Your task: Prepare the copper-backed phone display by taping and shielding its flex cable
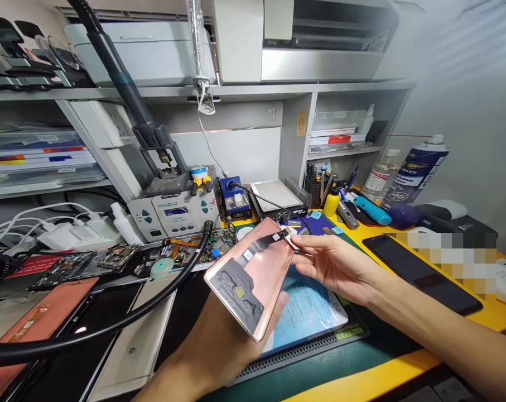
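"So, holding what in the left hand?"
"Gripping a copper-backed phone display panel from beneath, tilted above a blue sheet"
"And with the right hand?"
"Pinching the panel's far corner beside the black flex connector, left of a dark smartphone"

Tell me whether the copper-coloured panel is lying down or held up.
Held up: the left hand is beneath the copper-coloured panel, the right hand at its far end.

Bright light, hazy upper right, stretched edges, pixelated patch at right
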{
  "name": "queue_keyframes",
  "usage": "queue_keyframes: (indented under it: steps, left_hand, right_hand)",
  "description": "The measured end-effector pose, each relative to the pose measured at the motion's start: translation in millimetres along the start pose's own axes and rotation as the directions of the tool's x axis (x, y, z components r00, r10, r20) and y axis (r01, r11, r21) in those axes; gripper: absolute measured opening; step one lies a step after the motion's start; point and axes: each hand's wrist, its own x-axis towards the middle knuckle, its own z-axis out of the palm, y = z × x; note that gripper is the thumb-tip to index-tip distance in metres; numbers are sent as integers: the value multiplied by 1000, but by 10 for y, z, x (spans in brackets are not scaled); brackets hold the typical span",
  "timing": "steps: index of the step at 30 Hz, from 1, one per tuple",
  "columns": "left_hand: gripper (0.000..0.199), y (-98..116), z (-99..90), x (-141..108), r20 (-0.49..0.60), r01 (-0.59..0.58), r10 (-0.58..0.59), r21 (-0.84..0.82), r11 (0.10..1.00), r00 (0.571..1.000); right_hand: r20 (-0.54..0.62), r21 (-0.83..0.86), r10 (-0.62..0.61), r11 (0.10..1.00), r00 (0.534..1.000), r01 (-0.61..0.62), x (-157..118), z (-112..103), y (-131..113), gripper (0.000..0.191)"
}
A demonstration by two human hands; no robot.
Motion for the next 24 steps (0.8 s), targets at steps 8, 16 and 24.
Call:
queue_keyframes:
  steps: [8, 16, 24]
  left_hand:
    - [42, 134, 70, -68, -32, 0, 7, 195, 981, 999]
    - [29, 144, 45, -64, -316, 239, -273, -142, 961, 909]
    - [23, 90, 56, 48, -336, 112, -463, -699, 706, 820]
  right_hand:
    - [57, 38, 13, 999, 998, -15, -63, 87, 177, 11]
    - [297, -100, 30, 995, 954, 0, -156, 117, 246, 10]
    - [362, -195, 74, 981, 929, -2, -167, 88, 280, 16]
